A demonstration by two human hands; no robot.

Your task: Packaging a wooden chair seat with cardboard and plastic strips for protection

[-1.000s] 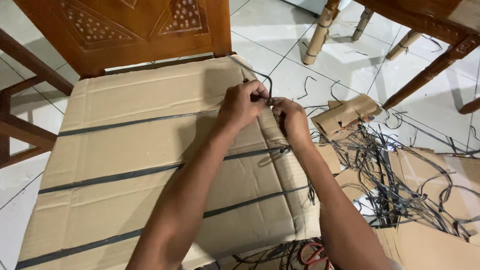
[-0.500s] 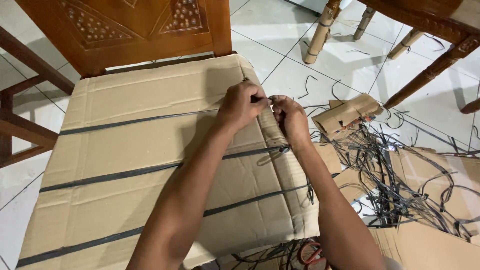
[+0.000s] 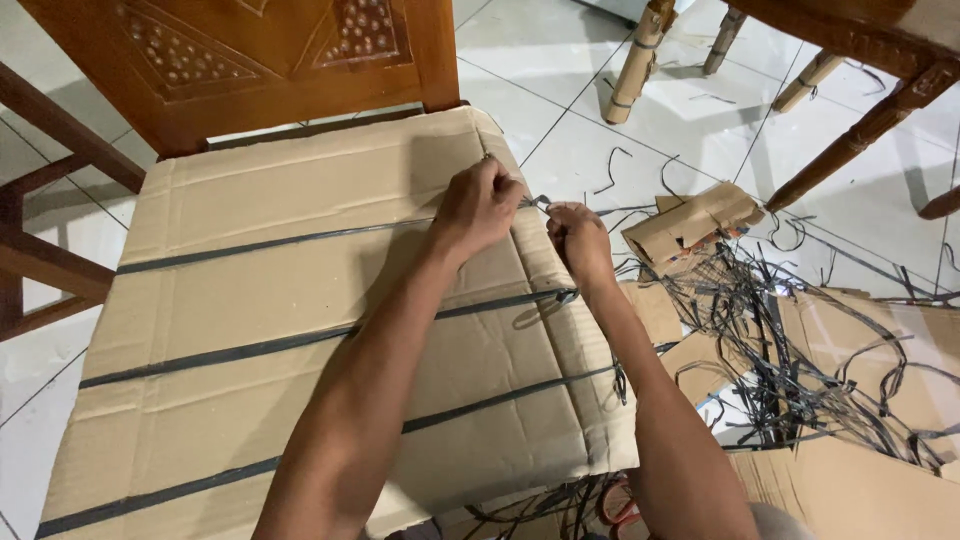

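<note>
- My left hand point(image 3: 482, 205) is curled shut, its fingertips pinched on the end of a dark plastic strap point(image 3: 538, 203) at the right edge of the cardboard.
- My right hand point(image 3: 578, 240) sits just beside it, fingers folded in, pinching the same strap end from the other side; the two hands nearly touch at the knot.
- The strap end between them is small and partly hidden by my fingers, so I cannot tell how it is looped.
- That strap runs left from my hands across the flat cardboard sheet point(image 3: 300, 290), the topmost of four dark bands point(image 3: 250, 345) that cross it.
- The cardboard lies over the seat of a wooden chair point(image 3: 250, 60), whose carved backrest stands at the top edge.
- Both my forearms reach up from the bottom of the view and lie over the lower bands.
- On the tiled floor point(image 3: 560, 120) to the right lies a tangled heap of loose dark straps point(image 3: 790, 350) on more cardboard pieces point(image 3: 860, 490).
- A small folded cardboard scrap point(image 3: 690, 225) rests near my right hand, apart from it.
- Red-handled scissors point(image 3: 612, 500) peek out under the sheet's near edge.
- Legs of other wooden furniture point(image 3: 850, 140) stand at the upper right.
</note>
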